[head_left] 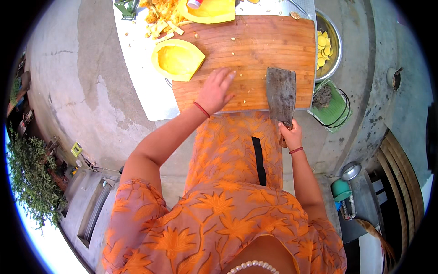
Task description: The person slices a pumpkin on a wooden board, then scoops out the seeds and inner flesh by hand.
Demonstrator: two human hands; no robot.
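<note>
My right hand (291,133) grips the handle of a dark, stained cleaver (281,91). Its broad blade lies over the near right part of a wooden cutting board (260,43). With fingers apart and nothing in them, my left hand (216,89) is over the board's near left part. Just beyond it is a hollowed yellow pumpkin piece (177,59), partly on the board and apart from my fingers. Another hollowed pumpkin piece (212,11) sits at the far edge, with a red and white object (195,3) in it, cut off by the frame.
Orange pumpkin pulp (160,13) and rind strips are heaped at the far left, near a green tool (126,8). Pale seeds dot the board. To the right stand a metal bowl (337,55) of yellow slices (323,48) and, lower down, a green basket (335,109).
</note>
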